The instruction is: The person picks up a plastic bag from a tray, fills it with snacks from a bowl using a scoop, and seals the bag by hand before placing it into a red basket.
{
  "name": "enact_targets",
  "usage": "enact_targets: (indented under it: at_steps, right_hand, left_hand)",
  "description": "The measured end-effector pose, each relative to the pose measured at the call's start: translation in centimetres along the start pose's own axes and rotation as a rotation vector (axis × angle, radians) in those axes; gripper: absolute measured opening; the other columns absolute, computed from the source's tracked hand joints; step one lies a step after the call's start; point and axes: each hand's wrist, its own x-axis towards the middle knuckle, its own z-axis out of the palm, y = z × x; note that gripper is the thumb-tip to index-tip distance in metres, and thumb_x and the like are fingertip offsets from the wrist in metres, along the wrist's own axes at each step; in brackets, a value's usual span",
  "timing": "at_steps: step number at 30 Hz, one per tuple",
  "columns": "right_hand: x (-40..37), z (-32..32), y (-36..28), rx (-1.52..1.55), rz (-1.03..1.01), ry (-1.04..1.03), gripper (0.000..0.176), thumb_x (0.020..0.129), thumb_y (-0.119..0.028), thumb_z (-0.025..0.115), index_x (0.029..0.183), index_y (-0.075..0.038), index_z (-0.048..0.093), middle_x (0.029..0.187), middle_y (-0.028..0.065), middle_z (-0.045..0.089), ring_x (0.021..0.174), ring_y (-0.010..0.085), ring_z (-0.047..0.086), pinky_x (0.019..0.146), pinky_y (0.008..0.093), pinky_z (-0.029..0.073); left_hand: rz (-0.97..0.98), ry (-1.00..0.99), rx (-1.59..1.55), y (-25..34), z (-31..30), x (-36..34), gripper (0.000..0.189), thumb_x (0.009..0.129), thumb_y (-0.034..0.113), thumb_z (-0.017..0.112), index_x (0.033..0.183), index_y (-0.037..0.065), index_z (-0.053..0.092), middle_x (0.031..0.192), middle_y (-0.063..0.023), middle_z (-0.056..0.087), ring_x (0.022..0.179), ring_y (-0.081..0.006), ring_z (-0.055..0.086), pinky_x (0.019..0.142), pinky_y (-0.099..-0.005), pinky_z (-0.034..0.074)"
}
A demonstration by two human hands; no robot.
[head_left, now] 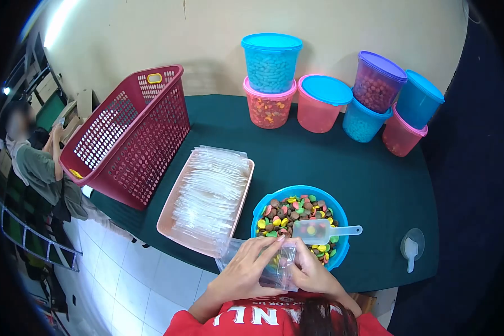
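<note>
My left hand (245, 270) and my right hand (312, 270) are closed on a clear plastic bag (287, 262), one on each side, near the front edge of the table. Behind the bag stands a blue bowl (343, 248) full of round candies (285, 213) in brown, yellow, green and pink. A clear plastic scoop (315, 231) lies on the candies, its handle sticking out over the right rim. Left of the bowl, a pale pink tray (165, 218) holds a long row of flat clear bags (210, 190).
A tall maroon basket (151, 145) stands at the left. Along the wall are lidded tubs, some stacked, including a blue one (271, 67) and a pink one (319, 112). At right, a white scoop (411, 249) rests on a small clear dish. Another person (39, 168) is at far left.
</note>
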Motion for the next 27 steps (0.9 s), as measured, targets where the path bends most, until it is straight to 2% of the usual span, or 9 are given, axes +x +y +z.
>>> enact_targets:
  at_steps: [4, 6, 7, 10, 11, 13, 18, 23, 27]
  right_hand:
    - [-0.7, -0.9, -3.3, -0.030, 0.062, -0.017, 0.030, 0.083, -0.006, 0.049, 0.112, -0.001, 0.040, 0.056, 0.0057, 0.052, 0.050, 0.0101, 0.049, 0.049, 0.0256, 0.038]
    - [-1.8, -2.7, -3.8, -0.281, -0.020, -0.059, 0.023, 0.082, -0.008, 0.052, 0.104, -0.001, 0.048, 0.058, 0.0041, 0.054, 0.053, 0.0100, 0.051, 0.048, 0.0250, 0.038]
    - [-2.3, -3.3, -4.0, -0.247, -0.051, 0.091, 0.018, 0.081, -0.011, 0.056, 0.096, -0.001, 0.054, 0.064, 0.0054, 0.056, 0.053, 0.0097, 0.052, 0.046, 0.0247, 0.038]
    - [-2.7, -6.1, -4.5, -0.894, -0.207, 0.336, 0.024, 0.074, -0.012, 0.061, 0.096, -0.003, 0.056, 0.082, 0.0100, 0.053, 0.073, 0.0211, 0.049, 0.069, 0.0330, 0.038]
    - [-2.6, -6.5, -4.4, -0.894, -0.217, 0.336, 0.024, 0.074, -0.012, 0.061, 0.096, -0.003, 0.056, 0.082, 0.0100, 0.053, 0.073, 0.0211, 0.049, 0.069, 0.0330, 0.038]
    - [-2.7, -6.9, -3.7, -1.110, -0.045, 0.445, 0.027, 0.071, -0.014, 0.062, 0.095, -0.002, 0.056, 0.092, 0.0114, 0.049, 0.089, 0.0269, 0.042, 0.079, 0.0364, 0.032]
    - [-2.2, -7.3, -2.1, -1.253, -0.004, 0.421, 0.031, 0.070, -0.019, 0.063, 0.094, -0.002, 0.055, 0.096, 0.0117, 0.045, 0.094, 0.0275, 0.039, 0.085, 0.0413, 0.027]
    - [-1.4, -7.9, -1.8, -1.349, -0.082, 0.326, 0.026, 0.070, -0.020, 0.063, 0.089, -0.004, 0.054, 0.093, 0.0095, 0.048, 0.098, 0.0250, 0.040, 0.088, 0.0452, 0.021]
    - [-1.1, -8.9, -2.3, -1.225, -0.071, 0.169, 0.017, 0.071, -0.015, 0.061, 0.083, -0.006, 0.052, 0.078, 0.0072, 0.052, 0.084, 0.0233, 0.050, 0.085, 0.0410, 0.027]
  left_hand:
    - [-0.017, 0.057, -0.142, -0.7, 0.5, -0.8, 0.082, 0.055, 0.025, 0.079, 0.124, 0.002, 0.040, 0.114, -0.0151, 0.046, 0.104, -0.0311, 0.046, 0.089, -0.0380, 0.037]
    - [-0.047, 0.073, -0.154, -1.3, 0.3, -1.3, 0.082, 0.054, 0.023, 0.079, 0.123, 0.002, 0.042, 0.113, -0.0148, 0.047, 0.104, -0.0300, 0.047, 0.088, -0.0372, 0.038]
    - [-0.077, 0.091, -0.164, -1.5, 0.1, -1.5, 0.081, 0.052, 0.022, 0.080, 0.122, 0.003, 0.044, 0.112, -0.0146, 0.048, 0.103, -0.0290, 0.048, 0.087, -0.0364, 0.039]
    - [-0.150, 0.146, -0.230, -2.3, -0.6, -2.0, 0.080, 0.050, 0.020, 0.080, 0.121, 0.003, 0.046, 0.111, -0.0150, 0.049, 0.103, -0.0262, 0.049, 0.087, -0.0346, 0.040]
    - [-0.170, 0.161, -0.256, -2.6, -0.6, -2.2, 0.079, 0.050, 0.018, 0.079, 0.120, 0.002, 0.046, 0.110, -0.0153, 0.049, 0.102, -0.0256, 0.050, 0.086, -0.0339, 0.041]
    - [-0.182, 0.161, -0.267, -3.0, -0.6, -2.7, 0.079, 0.050, 0.018, 0.078, 0.120, 0.002, 0.046, 0.110, -0.0153, 0.048, 0.102, -0.0257, 0.050, 0.086, -0.0338, 0.041]
    - [-0.190, 0.185, -0.281, -3.4, 0.7, -3.3, 0.082, 0.045, 0.022, 0.081, 0.118, 0.001, 0.048, 0.105, -0.0138, 0.052, 0.095, -0.0236, 0.053, 0.083, -0.0323, 0.041]
    - [-0.193, 0.123, -0.350, -2.8, 1.4, -3.3, 0.078, 0.051, 0.018, 0.077, 0.120, 0.001, 0.045, 0.111, -0.0155, 0.048, 0.100, -0.0254, 0.051, 0.086, -0.0328, 0.041]
    - [-0.196, 0.152, -0.331, -2.6, 1.8, -3.6, 0.078, 0.052, 0.018, 0.077, 0.121, 0.001, 0.044, 0.111, -0.0155, 0.048, 0.100, -0.0254, 0.051, 0.086, -0.0328, 0.041]
